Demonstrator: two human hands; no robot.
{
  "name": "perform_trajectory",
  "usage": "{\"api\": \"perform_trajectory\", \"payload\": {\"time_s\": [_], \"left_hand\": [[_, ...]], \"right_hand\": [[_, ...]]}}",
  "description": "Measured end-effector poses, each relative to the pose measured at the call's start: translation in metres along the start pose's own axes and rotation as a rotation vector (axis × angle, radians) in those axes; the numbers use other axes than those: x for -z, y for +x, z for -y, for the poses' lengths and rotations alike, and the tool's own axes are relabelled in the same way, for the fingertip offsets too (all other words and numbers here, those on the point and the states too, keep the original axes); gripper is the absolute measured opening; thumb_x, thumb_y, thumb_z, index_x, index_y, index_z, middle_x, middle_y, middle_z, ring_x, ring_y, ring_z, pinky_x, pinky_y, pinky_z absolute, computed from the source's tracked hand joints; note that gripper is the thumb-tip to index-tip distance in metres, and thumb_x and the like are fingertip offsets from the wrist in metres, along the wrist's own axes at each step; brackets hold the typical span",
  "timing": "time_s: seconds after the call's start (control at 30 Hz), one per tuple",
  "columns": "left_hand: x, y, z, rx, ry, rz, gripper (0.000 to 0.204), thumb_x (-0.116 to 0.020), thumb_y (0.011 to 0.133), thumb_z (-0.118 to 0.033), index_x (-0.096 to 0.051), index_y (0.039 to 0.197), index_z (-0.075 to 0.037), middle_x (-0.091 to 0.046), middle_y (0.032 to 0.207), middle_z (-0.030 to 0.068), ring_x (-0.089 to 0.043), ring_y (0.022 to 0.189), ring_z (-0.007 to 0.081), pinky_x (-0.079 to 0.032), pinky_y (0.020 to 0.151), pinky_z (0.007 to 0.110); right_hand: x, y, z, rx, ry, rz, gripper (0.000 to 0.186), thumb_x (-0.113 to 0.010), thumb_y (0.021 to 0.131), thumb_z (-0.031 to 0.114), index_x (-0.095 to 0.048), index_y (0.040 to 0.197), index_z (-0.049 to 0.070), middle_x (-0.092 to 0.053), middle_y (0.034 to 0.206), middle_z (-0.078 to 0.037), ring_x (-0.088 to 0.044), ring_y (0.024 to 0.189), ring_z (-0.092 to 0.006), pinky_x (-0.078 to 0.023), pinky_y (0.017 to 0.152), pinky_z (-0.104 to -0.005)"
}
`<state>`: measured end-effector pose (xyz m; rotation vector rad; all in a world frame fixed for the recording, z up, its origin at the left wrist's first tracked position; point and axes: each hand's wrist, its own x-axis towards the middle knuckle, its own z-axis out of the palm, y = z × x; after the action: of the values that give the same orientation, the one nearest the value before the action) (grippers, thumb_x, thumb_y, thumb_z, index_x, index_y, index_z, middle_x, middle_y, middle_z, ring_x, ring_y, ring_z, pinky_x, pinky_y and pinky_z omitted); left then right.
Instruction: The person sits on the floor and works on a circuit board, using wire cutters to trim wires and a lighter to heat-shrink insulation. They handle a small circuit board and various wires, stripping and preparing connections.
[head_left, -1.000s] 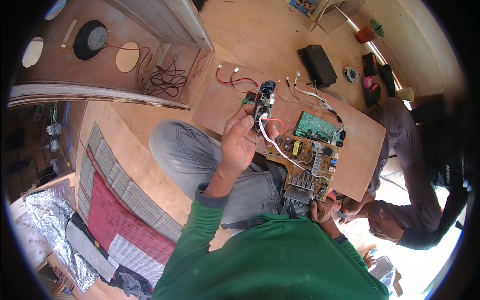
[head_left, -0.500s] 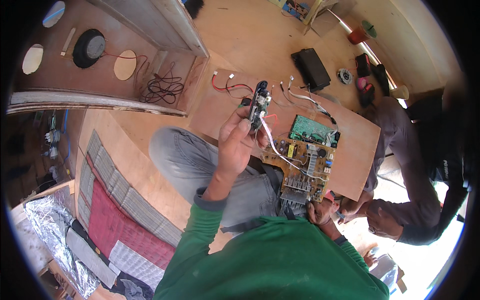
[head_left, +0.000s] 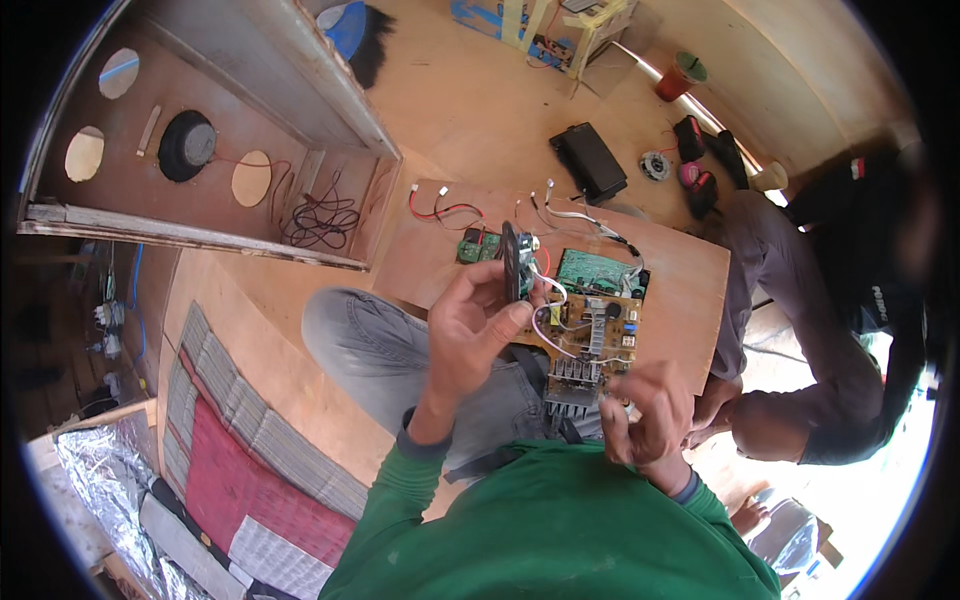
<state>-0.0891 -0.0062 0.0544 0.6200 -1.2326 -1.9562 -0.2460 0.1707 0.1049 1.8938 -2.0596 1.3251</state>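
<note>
While the slim, black-backed electronic module (head_left: pixel 516 262) stands on edge above the near-left side of a wooden board (head_left: pixel 680 320), the person's left hand (head_left: pixel 470 335) has it pinched between thumb and fingers. White wires (head_left: pixel 552 284) loop from it toward the amber circuit board (head_left: pixel 622 345), which lies at the board's near edge, finned heat sink (head_left: pixel 572 398) facing the lap. And the right hand (head_left: pixel 650 420)? Half-curled and blurred over that near-right corner; whether anything sits in those fingers, I can't tell. It looks to me like a stage of handling and checking a wired part, and any move from here calls for slack in those leads and a steady left grip.

Just beyond sits a green circuit board (head_left: pixel 600 270), with a smaller green board (head_left: pixel 478 247) to the left and red-and-black leads (head_left: pixel 450 210) farther out. Over on the far left, a wooden cabinet (head_left: pixel 250 60) shows a speaker driver (head_left: pixel 188 146) and tangled cable (head_left: pixel 325 218); on the far floor, a black case (head_left: pixel 590 160). Close by on the right, a co-worker (head_left: pixel 750 240) sits, knees bent.
</note>
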Motion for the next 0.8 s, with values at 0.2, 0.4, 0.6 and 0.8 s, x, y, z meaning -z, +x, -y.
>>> {"api": "perform_trajectory", "payload": {"time_s": [0.2, 0.4, 0.6, 0.8], "left_hand": [[-0.028, -0.026, -0.008, -0.003, 0.233, -0.118, 0.042, -0.082, 0.094, -0.005, -0.062, 0.129, 0.006, -0.073, 0.117, 0.0130, -0.070, 0.113, 0.0191, -0.056, 0.100, 0.034], [-0.038, -0.038, -0.019, -0.066, 0.391, -0.124, 0.039, -0.081, 0.093, -0.004, -0.064, 0.127, 0.006, -0.075, 0.115, 0.0133, -0.072, 0.108, 0.0175, -0.058, 0.092, 0.031], [-0.045, -0.046, -0.027, -0.046, 0.428, -0.111, 0.043, -0.079, 0.093, -0.001, -0.061, 0.131, 0.009, -0.076, 0.115, 0.0161, -0.071, 0.106, 0.0165, -0.058, 0.090, 0.029], [-0.043, -0.049, -0.026, 0.022, 0.293, -0.127, 0.046, -0.081, 0.093, -0.004, -0.063, 0.133, 0.009, -0.075, 0.118, 0.0129, -0.070, 0.111, 0.0164, -0.058, 0.095, 0.032]], "right_hand": [[-0.012, 0.055, 0.013, -0.115, 0.019, -0.065, 0.037, -0.083, 0.080, 0.005, -0.070, 0.114, 0.005, -0.068, 0.110, -0.013, -0.065, 0.097, -0.0313, -0.051, 0.079, -0.0422], [-0.019, 0.058, 0.009, -0.081, 0.049, -0.024, 0.040, -0.080, 0.079, -0.005, -0.069, 0.116, 0.004, -0.068, 0.111, -0.015, -0.065, 0.095, -0.0328, -0.052, 0.081, -0.0426], [-0.026, 0.054, 0.005, -0.012, 0.035, -0.050, 0.037, -0.081, 0.079, -0.007, -0.070, 0.112, 0.004, -0.069, 0.103, -0.012, -0.067, 0.089, -0.0306, -0.052, 0.076, -0.0408], [-0.027, 0.053, -0.001, 0.106, 0.033, -0.051, 0.036, -0.082, 0.079, -0.003, -0.068, 0.112, 0.001, -0.071, 0.104, -0.012, -0.071, 0.089, -0.0300, -0.058, 0.074, -0.0403]]}}
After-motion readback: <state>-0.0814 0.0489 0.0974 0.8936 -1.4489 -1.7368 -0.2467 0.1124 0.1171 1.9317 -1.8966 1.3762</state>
